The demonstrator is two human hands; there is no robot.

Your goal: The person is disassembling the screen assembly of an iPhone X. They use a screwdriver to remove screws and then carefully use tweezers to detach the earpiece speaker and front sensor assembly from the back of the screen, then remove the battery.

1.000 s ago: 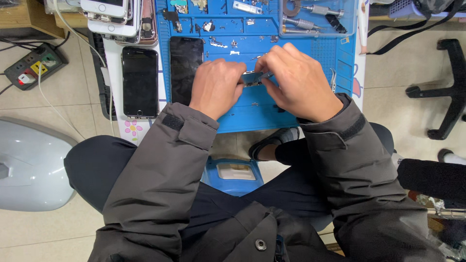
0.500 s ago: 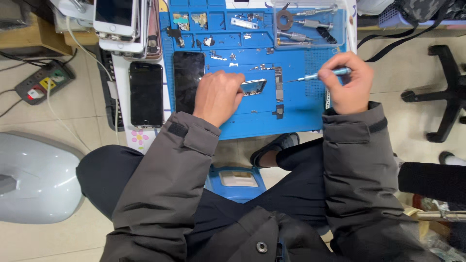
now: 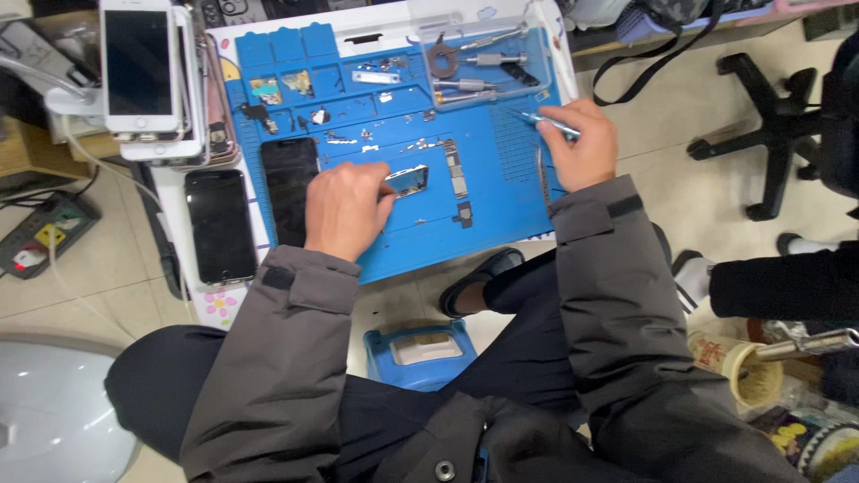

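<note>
The left hand [image 3: 344, 210] sits in the middle of the frame and pinches a small shiny metal part [image 3: 408, 180] with its fingertips. The right hand [image 3: 582, 143], toward the upper right, is curled around a thin blue-tipped tool [image 3: 546, 122] (it looks like a small screwdriver). Both are over a blue work mat [image 3: 420, 241] on the desk. A long circuit board [image 3: 456, 174] and tiny loose parts lie just beside the metal part, so the phone seems already taken apart, with nothing put back yet. A dark phone screen [image 3: 288, 183] lies left of the hand.
</note>
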